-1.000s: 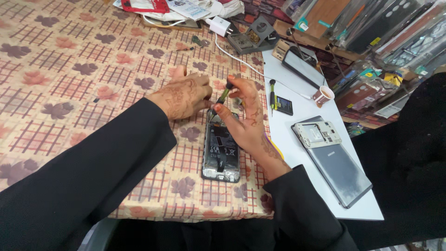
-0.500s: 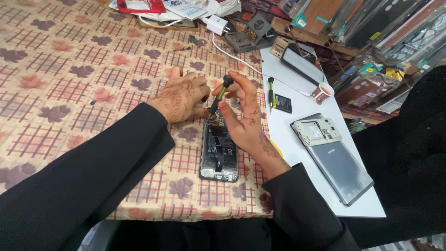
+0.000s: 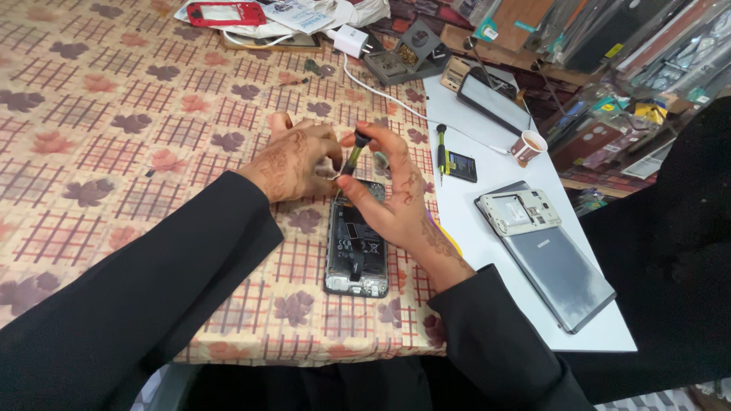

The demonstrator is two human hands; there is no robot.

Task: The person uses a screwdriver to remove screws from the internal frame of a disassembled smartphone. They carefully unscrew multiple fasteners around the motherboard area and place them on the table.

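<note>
Phone (image 3: 355, 247), opened with its back cover off and its inner parts showing, lies flat on the patterned cloth of the surface (image 3: 114, 114), near the front edge, its top end under both hands. There is only the head view to go by.

Right hand (image 3: 396, 202) pinches a small screwdriver (image 3: 355, 152) between thumb and forefinger, fingers pressed together round the shaft, the tool tilted with its dark cap up and its tip down at the phone's upper edge. Left hand (image 3: 297, 160) rests at the top left corner of the phone, fingers curled close together; whether they pinch a screw or only steady the frame cannot be told, as the fingertips are hidden.

Judging from this, the work calls for keeping the driver closer to upright over the screw, so that the tip seats fully before turning; a slanted tip may slip and strip the head. The left hand would do well to press the frame flat, since the cloth may let it slide.

To the right, on a white board (image 3: 487, 228), lie a second screwdriver (image 3: 441, 148), a small black battery (image 3: 461, 166), a grey device with a bare phone frame on it (image 3: 560, 262), and a small cup (image 3: 528, 147).
</note>
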